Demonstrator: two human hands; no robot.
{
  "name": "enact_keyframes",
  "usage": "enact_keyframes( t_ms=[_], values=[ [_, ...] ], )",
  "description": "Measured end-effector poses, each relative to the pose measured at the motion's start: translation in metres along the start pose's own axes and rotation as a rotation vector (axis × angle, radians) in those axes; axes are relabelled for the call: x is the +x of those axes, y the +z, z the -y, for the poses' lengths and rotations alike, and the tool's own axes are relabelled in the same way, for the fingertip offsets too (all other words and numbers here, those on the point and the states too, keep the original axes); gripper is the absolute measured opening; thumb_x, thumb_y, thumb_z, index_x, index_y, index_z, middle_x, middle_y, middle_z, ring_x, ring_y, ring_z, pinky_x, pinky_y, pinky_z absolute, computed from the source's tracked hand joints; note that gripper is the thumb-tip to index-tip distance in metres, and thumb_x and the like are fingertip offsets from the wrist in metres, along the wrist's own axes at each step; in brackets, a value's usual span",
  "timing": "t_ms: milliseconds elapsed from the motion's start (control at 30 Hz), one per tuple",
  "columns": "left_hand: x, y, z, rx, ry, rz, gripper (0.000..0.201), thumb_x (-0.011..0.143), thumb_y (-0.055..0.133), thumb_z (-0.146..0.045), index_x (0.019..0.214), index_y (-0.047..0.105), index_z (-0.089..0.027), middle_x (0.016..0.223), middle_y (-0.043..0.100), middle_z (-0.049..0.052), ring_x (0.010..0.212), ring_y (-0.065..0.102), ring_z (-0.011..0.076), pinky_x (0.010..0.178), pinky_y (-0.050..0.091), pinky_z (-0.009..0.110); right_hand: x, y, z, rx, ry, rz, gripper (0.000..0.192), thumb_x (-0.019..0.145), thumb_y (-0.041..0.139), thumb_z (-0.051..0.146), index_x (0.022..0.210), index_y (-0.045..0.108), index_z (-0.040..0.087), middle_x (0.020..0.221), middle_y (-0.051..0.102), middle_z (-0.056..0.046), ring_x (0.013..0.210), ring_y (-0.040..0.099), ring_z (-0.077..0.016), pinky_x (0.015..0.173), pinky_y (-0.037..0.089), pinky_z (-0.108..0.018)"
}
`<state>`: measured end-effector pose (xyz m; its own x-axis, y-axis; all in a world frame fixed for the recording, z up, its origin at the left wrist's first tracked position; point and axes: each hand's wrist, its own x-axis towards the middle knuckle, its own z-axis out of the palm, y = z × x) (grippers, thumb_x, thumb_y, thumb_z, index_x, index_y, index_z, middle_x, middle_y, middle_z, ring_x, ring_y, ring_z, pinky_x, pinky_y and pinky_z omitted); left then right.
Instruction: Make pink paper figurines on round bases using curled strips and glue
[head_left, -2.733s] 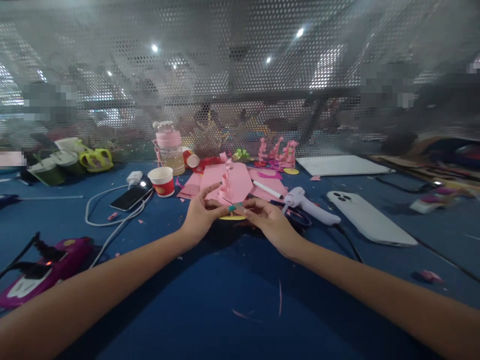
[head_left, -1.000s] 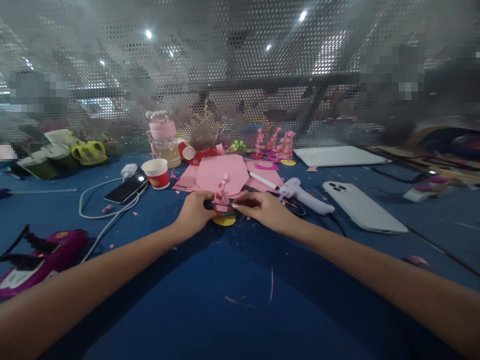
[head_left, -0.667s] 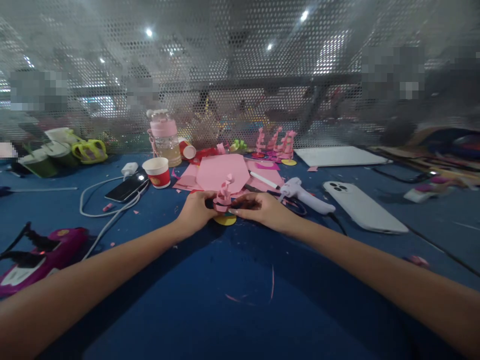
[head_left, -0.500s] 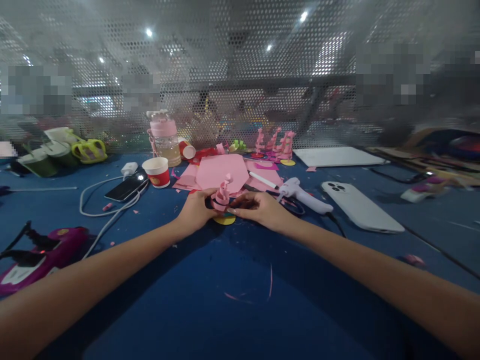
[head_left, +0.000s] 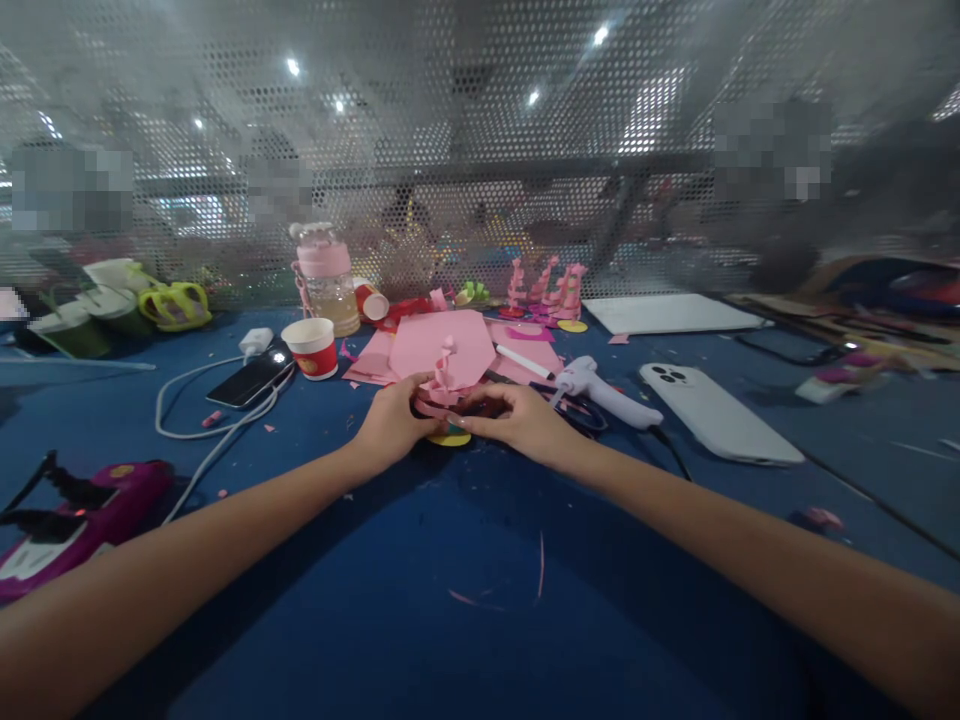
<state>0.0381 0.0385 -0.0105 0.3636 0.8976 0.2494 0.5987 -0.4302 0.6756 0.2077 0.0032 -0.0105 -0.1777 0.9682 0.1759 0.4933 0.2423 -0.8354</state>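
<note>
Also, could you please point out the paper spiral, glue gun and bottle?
Paper spiral (head_left: 442, 388), head view: its curled strip.
Glue gun (head_left: 613, 397), head view: its handle.
Bottle (head_left: 331, 294), head view: its clear body.

The curled paper (head_left: 444, 385) between the fingers (head_left: 484, 428) looks matt, the paper sheets (head_left: 442, 338) just beyond them smooth, the glue gun (head_left: 611, 395) to their right smooth plastic, and the perforated panel (head_left: 450, 120) far beyond them dull metal.

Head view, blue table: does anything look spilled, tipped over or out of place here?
Yes, mildly: beside the pink-topped bottle, a red paper cup lies on its side, while the nearer paper cup stands upright. Pink scraps also litter the table, which looks untidy. No spilled liquid is visible.
</note>
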Motion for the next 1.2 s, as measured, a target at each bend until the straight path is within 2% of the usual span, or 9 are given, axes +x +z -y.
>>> enact_keyframes(
  t_ms=[200, 367, 533, 733, 933, 1200],
  values=[
    [0.001, -0.002, -0.004, 0.064, -0.013, 0.010, 0.066, 0.055, 0.070, -0.017, 0.118, 0.049, -0.013, 0.103, 0.064, 0.009, 0.090, 0.059, 0.0216, 0.081, 0.045, 0.033, 0.003, 0.000, 0.000, 0.066, -0.007, 0.028, 0.031, 0.064, 0.065, 0.034, 0.088, 0.066, 0.013, 0.080, 0.066, -0.005, 0.063, 0.055, -0.0119, 0.055, 0.040, -0.024],
    [0.002, 0.001, -0.002, -0.011, -0.036, 0.000, 0.068, 0.053, 0.070, -0.014, 0.117, 0.049, -0.011, 0.109, 0.061, 0.012, 0.093, 0.058, 0.0206, 0.083, 0.045, 0.033, 0.004, -0.001, 0.000, 0.006, 0.002, 0.028, 0.028, 0.065, 0.065, 0.034, 0.080, 0.068, 0.011, 0.072, 0.065, -0.005, 0.056, 0.050, -0.0099, 0.050, 0.037, -0.023],
    [0.001, 0.001, -0.001, -0.105, -0.049, 0.016, 0.071, 0.052, 0.069, -0.011, 0.118, 0.047, -0.012, 0.100, 0.063, 0.008, 0.088, 0.058, 0.0181, 0.078, 0.046, 0.030, 0.003, -0.002, 0.000, -0.040, 0.023, 0.049, 0.025, 0.067, 0.064, 0.033, 0.078, 0.068, 0.011, 0.067, 0.064, -0.005, 0.054, 0.050, -0.0104, 0.050, 0.037, -0.024],
    [0.001, 0.001, 0.001, -0.021, -0.010, -0.017, 0.066, 0.051, 0.070, -0.013, 0.114, 0.051, -0.012, 0.095, 0.061, 0.006, 0.085, 0.056, 0.0179, 0.079, 0.044, 0.032, 0.003, -0.008, -0.003, -0.041, -0.050, 0.140, 0.021, 0.070, 0.061, 0.032, 0.082, 0.071, 0.017, 0.077, 0.068, -0.006, 0.065, 0.057, -0.0149, 0.059, 0.043, -0.027],
    [0.002, 0.004, 0.005, -0.003, 0.041, -0.038, 0.061, 0.052, 0.070, -0.014, 0.111, 0.054, -0.016, 0.095, 0.060, 0.006, 0.085, 0.056, 0.0170, 0.078, 0.044, 0.031, 0.004, -0.015, -0.005, -0.053, -0.068, 0.208, 0.020, 0.071, 0.061, 0.032, 0.085, 0.071, 0.022, 0.070, 0.068, -0.002, 0.059, 0.055, -0.0128, 0.052, 0.041, -0.024],
    [0.000, 0.003, 0.002, 0.000, -0.015, -0.019, 0.061, 0.052, 0.072, -0.017, 0.110, 0.056, -0.015, 0.104, 0.059, 0.010, 0.085, 0.056, 0.0184, 0.077, 0.045, 0.031, 0.002, -0.016, -0.005, -0.172, -0.092, 0.165, 0.021, 0.071, 0.058, 0.032, 0.082, 0.072, 0.020, 0.066, 0.065, -0.002, 0.052, 0.049, -0.0104, 0.045, 0.035, -0.022]
  ],
)
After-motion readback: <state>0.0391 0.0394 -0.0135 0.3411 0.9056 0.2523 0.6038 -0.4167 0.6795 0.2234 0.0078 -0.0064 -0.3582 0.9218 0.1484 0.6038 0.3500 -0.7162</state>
